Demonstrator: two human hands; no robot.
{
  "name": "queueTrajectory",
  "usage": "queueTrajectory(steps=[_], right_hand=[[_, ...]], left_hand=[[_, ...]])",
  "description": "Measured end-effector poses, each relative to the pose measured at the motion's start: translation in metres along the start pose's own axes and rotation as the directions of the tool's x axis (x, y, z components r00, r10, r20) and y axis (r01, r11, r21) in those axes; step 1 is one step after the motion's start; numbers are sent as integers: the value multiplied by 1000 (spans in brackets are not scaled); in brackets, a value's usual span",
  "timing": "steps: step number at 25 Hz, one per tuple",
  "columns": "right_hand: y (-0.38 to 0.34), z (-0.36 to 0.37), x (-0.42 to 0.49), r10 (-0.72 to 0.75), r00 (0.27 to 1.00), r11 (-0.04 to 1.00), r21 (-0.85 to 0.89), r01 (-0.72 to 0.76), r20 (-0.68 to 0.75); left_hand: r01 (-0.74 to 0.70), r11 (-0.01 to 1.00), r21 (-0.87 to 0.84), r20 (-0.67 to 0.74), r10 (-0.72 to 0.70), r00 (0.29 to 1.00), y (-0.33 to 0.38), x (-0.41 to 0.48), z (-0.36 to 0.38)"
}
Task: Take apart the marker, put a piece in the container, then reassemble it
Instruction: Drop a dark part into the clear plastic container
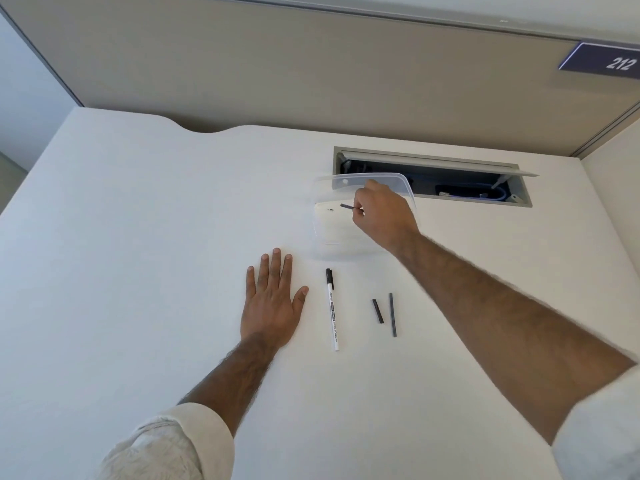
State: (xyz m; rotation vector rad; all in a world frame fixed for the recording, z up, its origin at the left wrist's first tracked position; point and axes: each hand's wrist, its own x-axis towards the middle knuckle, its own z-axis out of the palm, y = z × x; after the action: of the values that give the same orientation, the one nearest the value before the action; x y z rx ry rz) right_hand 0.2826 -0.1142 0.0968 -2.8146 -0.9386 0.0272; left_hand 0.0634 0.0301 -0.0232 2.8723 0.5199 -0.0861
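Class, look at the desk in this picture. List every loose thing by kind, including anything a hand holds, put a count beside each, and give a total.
White marker body: 1
Dark marker pieces: 3, a short one and a long one on the desk, and one pinched in the right hand
Clear container: 1
Total: 5
The left hand lies flat and holds nothing.
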Motion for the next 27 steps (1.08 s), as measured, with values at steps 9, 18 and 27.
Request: queueTrajectory(steps=[9,18,27], right_hand=[[8,16,43,-173,976,972,-136,192,135],[19,13,30,-35,997,999,-4,36,66],[2,12,-113,312,931,853,487,-186,-190]], left_hand=[[9,1000,-5,8,-9,1000,1,2,-2],[8,1000,16,7,-8,1000,0,2,-2],[7,1000,25,22,-7,1000,1,2,-2]])
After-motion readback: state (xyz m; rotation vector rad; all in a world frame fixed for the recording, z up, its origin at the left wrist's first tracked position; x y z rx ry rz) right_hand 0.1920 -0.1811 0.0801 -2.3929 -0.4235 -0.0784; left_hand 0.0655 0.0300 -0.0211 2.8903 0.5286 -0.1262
